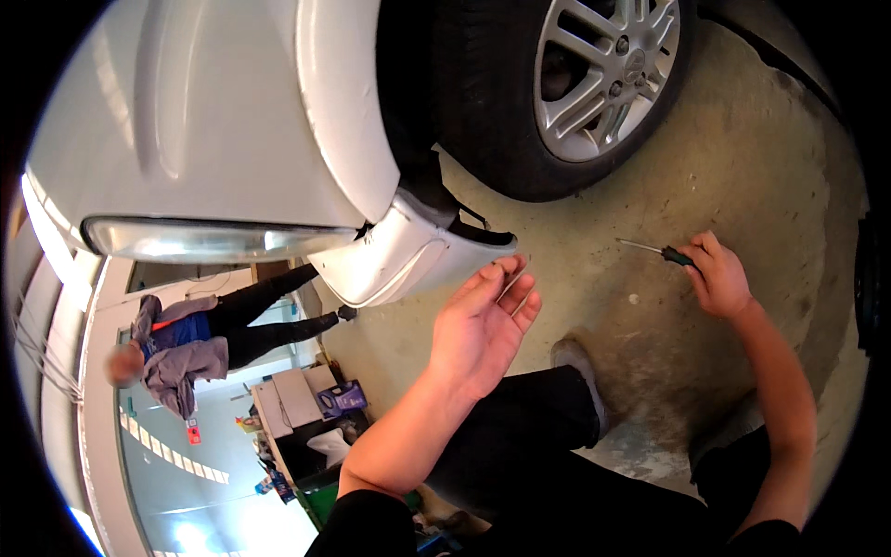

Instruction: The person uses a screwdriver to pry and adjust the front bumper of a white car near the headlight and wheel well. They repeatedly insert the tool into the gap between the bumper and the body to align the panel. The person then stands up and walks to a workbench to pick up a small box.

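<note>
In my right hand (719, 277) is a screwdriver with a black handle (676, 255) and a thin metal shaft (640, 245). Its shaft points left, toward the car, and touches nothing. My left hand (478, 325) is palm up beside the lower corner of the white bumper (399, 265). Thumb and forefinger are pinched together there, the other fingers half curled. Whatever sits between those fingertips is too small to make out. The bumper's end edge stands apart from the wheel arch, with dark trim (473, 223) showing behind it.
A wheel with a silver rim (599, 79) is beyond my hands, and a headlight (223, 239) is at left. Another person (190, 339) stands past the car. Boxes (342, 399) and clutter line the lower left. My shoe (580, 376) is on the stained concrete floor (733, 167).
</note>
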Demonstrator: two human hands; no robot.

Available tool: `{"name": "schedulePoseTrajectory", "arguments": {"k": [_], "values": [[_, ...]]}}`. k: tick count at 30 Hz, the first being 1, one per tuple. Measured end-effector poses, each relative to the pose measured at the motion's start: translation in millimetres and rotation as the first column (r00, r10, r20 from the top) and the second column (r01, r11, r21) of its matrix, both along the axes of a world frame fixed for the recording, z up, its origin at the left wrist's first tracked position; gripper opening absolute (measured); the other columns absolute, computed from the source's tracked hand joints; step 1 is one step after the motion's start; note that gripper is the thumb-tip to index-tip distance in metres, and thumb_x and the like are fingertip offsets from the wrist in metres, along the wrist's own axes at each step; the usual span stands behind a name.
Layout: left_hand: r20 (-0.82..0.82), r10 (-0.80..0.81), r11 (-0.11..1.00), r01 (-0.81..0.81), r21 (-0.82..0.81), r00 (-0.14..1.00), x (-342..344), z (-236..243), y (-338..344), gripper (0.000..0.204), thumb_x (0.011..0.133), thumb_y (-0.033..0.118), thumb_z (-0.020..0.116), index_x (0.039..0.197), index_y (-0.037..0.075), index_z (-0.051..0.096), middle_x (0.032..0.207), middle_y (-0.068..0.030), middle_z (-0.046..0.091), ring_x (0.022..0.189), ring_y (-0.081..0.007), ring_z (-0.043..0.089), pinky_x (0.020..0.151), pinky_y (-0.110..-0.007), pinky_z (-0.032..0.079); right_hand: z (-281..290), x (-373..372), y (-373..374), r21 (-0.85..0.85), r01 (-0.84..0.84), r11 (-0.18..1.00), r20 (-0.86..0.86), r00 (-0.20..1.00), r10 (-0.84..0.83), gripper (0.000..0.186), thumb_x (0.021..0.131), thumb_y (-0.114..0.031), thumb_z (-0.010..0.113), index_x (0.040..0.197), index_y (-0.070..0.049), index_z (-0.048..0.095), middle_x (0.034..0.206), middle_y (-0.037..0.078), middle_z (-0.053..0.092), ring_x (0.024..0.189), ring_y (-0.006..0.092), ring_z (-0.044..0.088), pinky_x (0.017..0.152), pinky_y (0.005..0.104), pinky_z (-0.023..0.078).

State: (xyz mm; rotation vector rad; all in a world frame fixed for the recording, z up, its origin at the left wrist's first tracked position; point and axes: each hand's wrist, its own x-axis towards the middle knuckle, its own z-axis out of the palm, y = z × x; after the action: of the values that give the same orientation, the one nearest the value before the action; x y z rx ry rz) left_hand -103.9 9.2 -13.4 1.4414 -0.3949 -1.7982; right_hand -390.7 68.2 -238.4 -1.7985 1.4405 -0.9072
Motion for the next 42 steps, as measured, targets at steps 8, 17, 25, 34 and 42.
{"name": "schedulePoseTrajectory", "arguments": {"k": [8,17,25,34,42], "values": [[-0.016,0.013,0.979,-0.009,0.205,1.0,3,-14,-3,0.014,0.103,0.017,0.054,0.102,0.005,0.06,0.114,-0.0075,0.058,0.095,-0.0196,0.06,0.088,-0.035,0.052,-58,-19,-25,-0.128,-0.188,0.974,-0.141,0.975,0.17,0.029,0.074,-0.004,0.067,0.103,-0.003,0.068,0.1,0.012,0.058,0.098,0.0332,0.055,0.086,0.0433,0.046],[0.205,-0.629,0.777,0.598,0.2,0.749,-24,-28,-23,0.018,0.102,0.01,0.055,0.111,-0.002,0.065,0.106,-0.0113,0.061,0.09,-0.0172,0.062,0.081,-0.028,0.05,-110,-6,-49,-0.152,0.005,0.988,-0.103,0.994,-0.021,0.039,0.065,-0.011,0.076,0.102,-0.004,0.065,0.105,0.012,0.058,0.099,0.0344,0.054,0.09,0.0458,0.042],[0.357,-0.886,0.4,0.876,0.27,0.295,-64,-33,-64,0.021,0.093,0.001,0.065,0.113,0.004,0.068,0.093,-0.0067,0.066,0.087,-0.0161,0.061,0.077,-0.03,0.048,-136,-10,-50,-0.122,-0.028,0.992,-0.05,0.999,0.022,0.041,0.063,-0.01,0.075,0.102,-0.002,0.066,0.102,0.013,0.057,0.097,0.0353,0.054,0.09,0.0482,0.043],[0.376,-0.907,0.243,0.964,0.107,0.187,-75,-46,-81,0.013,0.093,0.003,0.064,0.105,0.005,0.065,0.091,-0.0069,0.062,0.081,-0.0202,0.06,0.072,-0.032,0.047,-135,-7,-51,-0.123,0.005,0.992,-0.052,0.999,-0.012,0.044,0.063,-0.011,0.072,0.105,-0.001,0.065,0.103,0.015,0.057,0.1,0.0386,0.054,0.097,0.0527,0.041],[0.312,-0.929,0.234,0.969,0.075,0.2,-78,-47,-81,0.015,0.092,0.006,0.068,0.107,0.006,0.066,0.09,-0.0064,0.061,0.081,-0.0203,0.061,0.071,-0.032,0.048,-138,-8,-46,-0.061,0.014,0.998,-0.045,0.999,-0.016,0.045,0.063,-0.011,0.073,0.106,-0.001,0.065,0.105,0.016,0.056,0.101,0.0399,0.053,0.098,0.0538,0.04]]}}
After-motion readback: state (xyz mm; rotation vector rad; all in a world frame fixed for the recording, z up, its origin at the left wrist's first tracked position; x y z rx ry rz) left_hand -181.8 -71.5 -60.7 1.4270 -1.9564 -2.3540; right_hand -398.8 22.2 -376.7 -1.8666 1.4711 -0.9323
